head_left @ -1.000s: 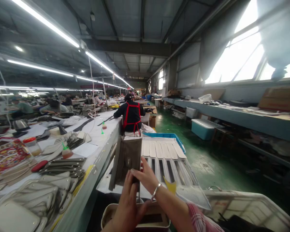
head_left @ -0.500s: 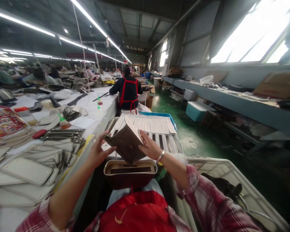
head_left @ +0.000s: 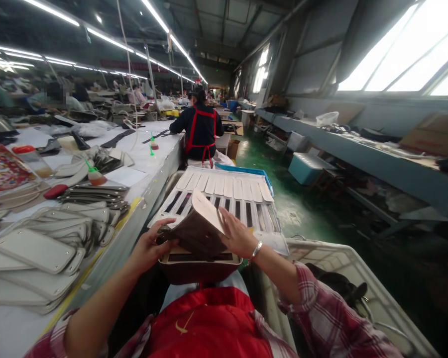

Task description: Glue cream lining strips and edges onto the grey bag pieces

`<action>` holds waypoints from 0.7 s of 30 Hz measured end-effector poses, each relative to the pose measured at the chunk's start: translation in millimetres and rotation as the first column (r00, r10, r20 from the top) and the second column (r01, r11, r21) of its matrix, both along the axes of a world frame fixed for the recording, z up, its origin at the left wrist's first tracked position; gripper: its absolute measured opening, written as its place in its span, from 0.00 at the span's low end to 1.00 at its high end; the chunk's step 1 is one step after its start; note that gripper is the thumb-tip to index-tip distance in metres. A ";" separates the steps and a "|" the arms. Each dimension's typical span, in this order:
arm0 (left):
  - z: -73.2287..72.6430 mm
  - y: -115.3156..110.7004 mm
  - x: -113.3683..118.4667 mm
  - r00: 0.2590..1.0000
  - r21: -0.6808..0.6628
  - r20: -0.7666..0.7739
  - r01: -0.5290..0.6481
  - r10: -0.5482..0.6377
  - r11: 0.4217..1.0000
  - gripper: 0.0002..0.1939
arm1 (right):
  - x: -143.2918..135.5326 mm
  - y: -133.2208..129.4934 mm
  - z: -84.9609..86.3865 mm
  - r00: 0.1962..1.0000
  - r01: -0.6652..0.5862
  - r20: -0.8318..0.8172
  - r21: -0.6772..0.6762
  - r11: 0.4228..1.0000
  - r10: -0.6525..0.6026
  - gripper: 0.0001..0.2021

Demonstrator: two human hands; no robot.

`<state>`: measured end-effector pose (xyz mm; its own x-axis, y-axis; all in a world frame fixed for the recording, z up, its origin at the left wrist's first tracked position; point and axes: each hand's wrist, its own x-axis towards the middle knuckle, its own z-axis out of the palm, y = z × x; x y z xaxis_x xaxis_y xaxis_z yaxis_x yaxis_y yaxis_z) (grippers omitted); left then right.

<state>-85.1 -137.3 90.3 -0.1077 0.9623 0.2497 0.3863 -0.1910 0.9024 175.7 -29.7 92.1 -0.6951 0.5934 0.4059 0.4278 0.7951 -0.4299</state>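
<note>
Left hand (head_left: 148, 247) and right hand (head_left: 240, 235) hold brown material (head_left: 197, 229) over a container (head_left: 199, 273).

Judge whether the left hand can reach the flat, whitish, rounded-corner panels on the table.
Probably yes: nothing covers the uppermost panel, though the left hand holds a dark brown, leather-like piece.

Workshop, seemingly: long cluttered worktable (head_left: 168, 148).

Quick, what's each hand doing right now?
Left hand: closed, holding the left end of the dark piece.
Right hand: closed, holding its right side.
</note>
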 end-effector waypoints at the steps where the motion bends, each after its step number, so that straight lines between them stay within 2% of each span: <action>1: 0.7 -2.1 0.0 0.999 0.026 -0.044 0.000 0.001 1.000 0.21 | 0.0 0.0 -1.3 1.000 0.002 0.001 0.001 1.000 -0.002 0.37; 5: 0.6 -3.9 1.0 0.983 0.103 -0.176 -0.035 0.053 0.994 0.10 | -1.1 0.0 -6.5 1.000 0.002 0.002 0.040 0.999 -0.002 0.37; 9: 0.5 1.3 0.5 0.975 0.187 -0.205 -0.051 0.090 0.981 0.08 | -2.5 1.3 -8.2 1.000 0.003 -0.014 0.075 0.997 -0.002 0.37; 13: -2.6 6.2 -2.9 0.965 0.180 -0.257 0.000 0.047 0.984 0.08 | -2.2 4.1 -11.1 1.000 0.014 0.012 0.071 0.997 -0.015 0.37; 17: -19.8 9.1 -4.5 0.955 0.119 -0.298 0.023 0.014 0.993 0.09 | 1.3 5.4 -16.7 0.997 0.005 0.073 0.082 0.997 -0.011 0.39; 21: -38.9 10.0 -5.1 0.952 0.041 -0.304 -0.021 0.033 0.999 0.15 | 7.4 6.5 -21.3 0.992 -0.015 0.130 0.114 0.993 0.000 0.42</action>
<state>-90.2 -127.2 51.4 -0.0470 0.9497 0.3096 0.6469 -0.2072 0.7338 183.0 -23.3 70.8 -0.7505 0.5427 0.3771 0.4674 0.8393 -0.2775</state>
